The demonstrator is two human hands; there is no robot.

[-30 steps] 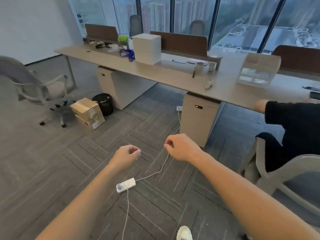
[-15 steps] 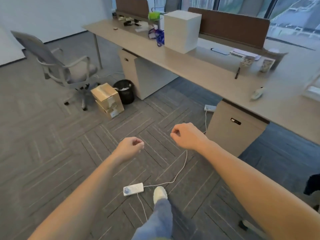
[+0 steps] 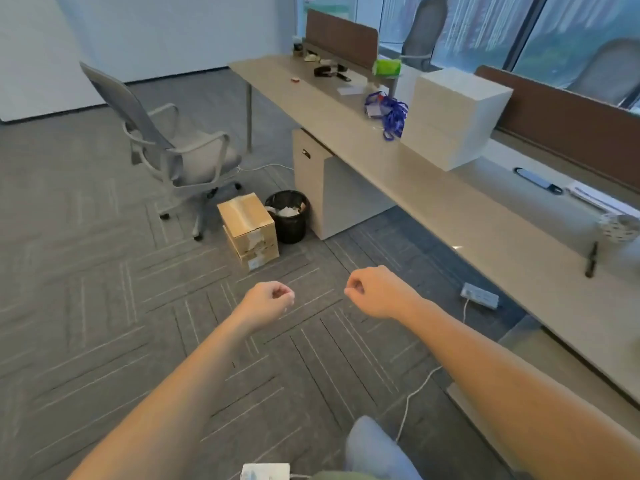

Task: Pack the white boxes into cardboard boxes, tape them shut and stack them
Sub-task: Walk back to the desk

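Stepped nearer: cardboard boxes (image 3: pixel 249 230) now ahead on floor, just beside bin (image 3: pixel 289 216), in line with left hand (image 3: pixel 266 303). Further right, white boxes (image 3: pixel 453 116) at desk (image 3: pixel 450 209) front edge, nearer right hand (image 3: pixel 377 292). Both fists curled, empty.

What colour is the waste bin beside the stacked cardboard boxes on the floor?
The waste bin is black; the head view shows it.

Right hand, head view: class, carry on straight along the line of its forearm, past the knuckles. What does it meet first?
Beyond the right hand there is bare carpet first, then probably the stacked cardboard boxes, at the edge beside the black bin. Depth is unclear; it could be the bin instead.
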